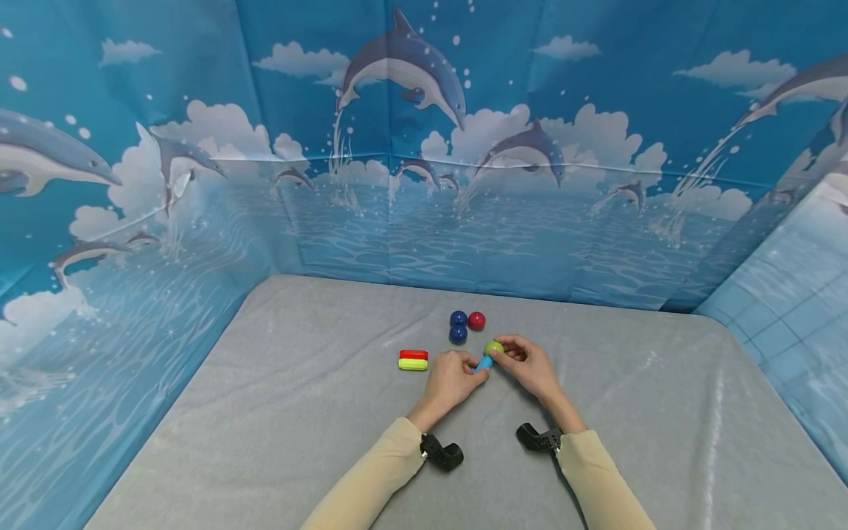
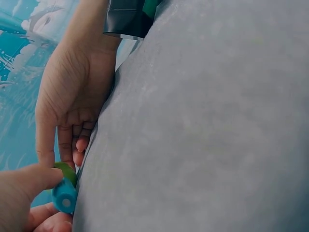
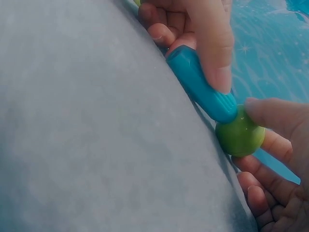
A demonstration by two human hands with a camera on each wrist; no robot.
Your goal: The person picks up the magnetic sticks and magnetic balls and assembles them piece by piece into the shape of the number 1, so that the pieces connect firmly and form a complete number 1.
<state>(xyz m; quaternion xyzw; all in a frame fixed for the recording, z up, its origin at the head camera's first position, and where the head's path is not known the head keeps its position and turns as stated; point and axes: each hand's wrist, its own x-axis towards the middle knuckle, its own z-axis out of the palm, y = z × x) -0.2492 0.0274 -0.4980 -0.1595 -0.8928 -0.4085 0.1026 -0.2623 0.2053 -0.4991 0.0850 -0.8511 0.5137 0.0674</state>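
Note:
In the head view my left hand (image 1: 452, 379) pinches a short light-blue toy rod (image 1: 484, 364) between thumb and fingers. My right hand (image 1: 530, 368) holds a green ball (image 1: 493, 347) by its thumb and fingertips. Seen from the right wrist, one end of the blue rod (image 3: 198, 82) meets the green ball (image 3: 241, 133), low over the grey cloth. The left wrist view looks along the rod (image 2: 64, 195) at its round end, which has a pale spot; there the green ball (image 2: 67, 171) is partly hidden behind it.
Left of the hands, a red rod (image 1: 414, 354) and a yellow-green rod (image 1: 414, 364) lie side by side. Beyond the hands sit two dark-blue balls (image 1: 458, 334) and a red ball (image 1: 476, 321). A dolphin-print curtain (image 1: 424, 221) borders the grey-covered table (image 1: 318, 442).

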